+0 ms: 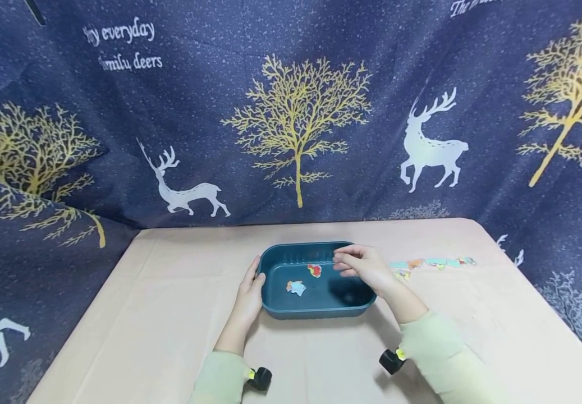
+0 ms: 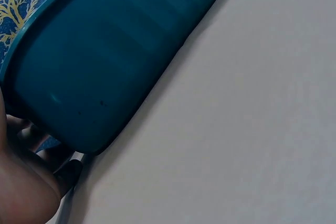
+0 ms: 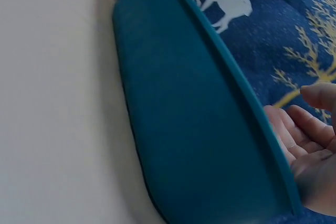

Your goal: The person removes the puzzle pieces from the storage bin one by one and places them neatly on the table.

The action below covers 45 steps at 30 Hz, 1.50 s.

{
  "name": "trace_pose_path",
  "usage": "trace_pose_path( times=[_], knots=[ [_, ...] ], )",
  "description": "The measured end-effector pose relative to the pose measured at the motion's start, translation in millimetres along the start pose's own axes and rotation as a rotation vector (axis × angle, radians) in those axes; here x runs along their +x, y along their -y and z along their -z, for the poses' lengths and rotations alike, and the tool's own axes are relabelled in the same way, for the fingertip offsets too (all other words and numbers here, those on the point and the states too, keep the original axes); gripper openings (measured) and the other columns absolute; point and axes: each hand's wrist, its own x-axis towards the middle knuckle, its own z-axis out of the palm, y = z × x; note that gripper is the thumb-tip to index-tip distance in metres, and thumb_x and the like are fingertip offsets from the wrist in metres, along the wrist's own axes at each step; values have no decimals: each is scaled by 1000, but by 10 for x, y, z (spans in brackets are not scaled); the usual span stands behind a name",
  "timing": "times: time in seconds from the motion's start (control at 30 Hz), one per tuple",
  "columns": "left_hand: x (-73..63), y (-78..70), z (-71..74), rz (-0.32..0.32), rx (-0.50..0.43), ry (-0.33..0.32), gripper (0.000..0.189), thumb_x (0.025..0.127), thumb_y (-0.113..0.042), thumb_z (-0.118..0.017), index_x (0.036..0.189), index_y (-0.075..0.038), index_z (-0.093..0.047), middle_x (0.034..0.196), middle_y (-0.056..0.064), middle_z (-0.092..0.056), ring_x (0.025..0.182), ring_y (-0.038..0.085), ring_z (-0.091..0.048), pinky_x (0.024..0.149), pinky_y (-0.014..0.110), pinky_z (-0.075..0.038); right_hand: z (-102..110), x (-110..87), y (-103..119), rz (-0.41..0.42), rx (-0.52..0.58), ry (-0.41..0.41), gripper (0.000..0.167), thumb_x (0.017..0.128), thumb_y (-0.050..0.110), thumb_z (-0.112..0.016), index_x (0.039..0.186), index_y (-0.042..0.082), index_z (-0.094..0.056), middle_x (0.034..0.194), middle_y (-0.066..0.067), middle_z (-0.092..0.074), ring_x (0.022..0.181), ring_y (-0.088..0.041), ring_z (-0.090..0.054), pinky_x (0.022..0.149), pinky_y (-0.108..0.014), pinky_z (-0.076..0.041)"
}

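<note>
A dark teal, shallow rectangular plastic basin (image 1: 316, 312) with rounded corners sits on the table. At its left end my left hand (image 1: 250, 290) grips the rim, the thumb lying along the edge and the fingers around the outside. My right hand (image 1: 367, 270) hovers over the basin's right end, fingers loosely bent, with nothing visible between them. Inside the basin lie a small red and yellow paper cutout (image 1: 314, 270) and a light blue and orange cutout (image 1: 296, 288). The right wrist view shows the right hand's fingers (image 3: 310, 129) beyond the basin's rim.
To the right of the basin, a row of light blue strips with colourful cutouts (image 1: 437, 263) lies across the table (image 1: 169, 314), partly behind my right hand. A blue curtain (image 1: 291, 140) with printed trees and deer hangs behind the table.
</note>
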Motion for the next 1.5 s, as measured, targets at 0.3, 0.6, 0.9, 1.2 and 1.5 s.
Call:
trace_pose_path(
  times=[0.3,0.6,0.9,1.2,1.5],
  knots=[
    [-2,-4,-8,1,8,-3,51,103,-20,-30,152,-16,-18,160,6,-15,147,29,-10,119,51,-12,-336,135,-6,30,-73,56,40,93,19,-60,121,-9,-57,113,-29,-63,99,-35,-67,79,-35,-59],
    [11,4,-18,-5,-14,-14,51,103,-20,-32,152,-16,-20,159,6,-18,147,28,-13,120,49,-13,-594,291,-24,62,-200,78,34,90,17,-63,114,-7,-63,101,-20,-69,87,-22,-70,74,-33,-60],
    [5,0,-16,0,-7,-8,51,103,-21,-32,152,-17,-20,159,5,-18,147,28,-13,120,50,-13,-719,370,-121,43,-272,139,27,86,12,-66,106,-6,-66,93,-11,-68,77,-18,-65,65,-30,-59],
    [2,-12,11,-8,-8,7,51,103,-22,-31,152,-16,-18,159,4,-16,147,27,-11,120,49,-11,-798,380,-167,42,-511,135,21,82,11,-72,101,0,-69,87,-6,-69,71,-14,-62,61,-26,-54],
    [7,-4,6,-12,-20,4,51,103,-20,-30,152,-14,-17,159,5,-15,147,27,-11,120,49,-11,-821,361,-173,103,-746,157,16,80,16,-76,93,9,-69,93,-4,-64,91,-18,-59,83,-34,-53]
  ],
)
